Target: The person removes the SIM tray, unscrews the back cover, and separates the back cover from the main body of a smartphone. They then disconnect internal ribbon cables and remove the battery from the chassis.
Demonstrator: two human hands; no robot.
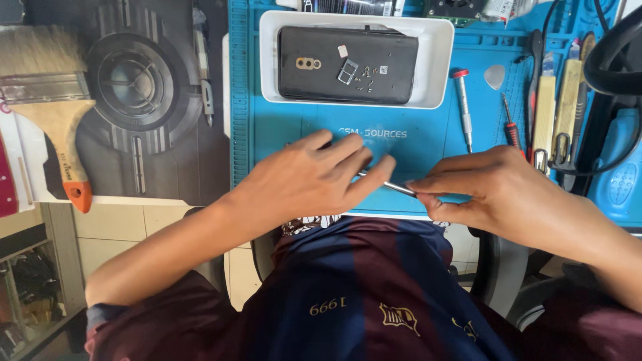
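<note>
My left hand (311, 175) lies palm down on the blue work mat (428, 130), fingers spread and covering whatever is beneath it. My right hand (478, 184) pinches a thin metal tool (394, 188), probably tweezers, whose tip points left under the left fingers. Behind the hands a white tray (438, 60) holds a black phone back cover (348, 63) with several tiny screws and a small metal tray on it.
A wide paintbrush (50, 93) with an orange-tipped handle lies at the left on a dark printed mat (147, 100). Screwdrivers (463, 107), a pick (495, 76) and several hand tools (555, 113) sit at the right of the mat, beside black cables (602, 80).
</note>
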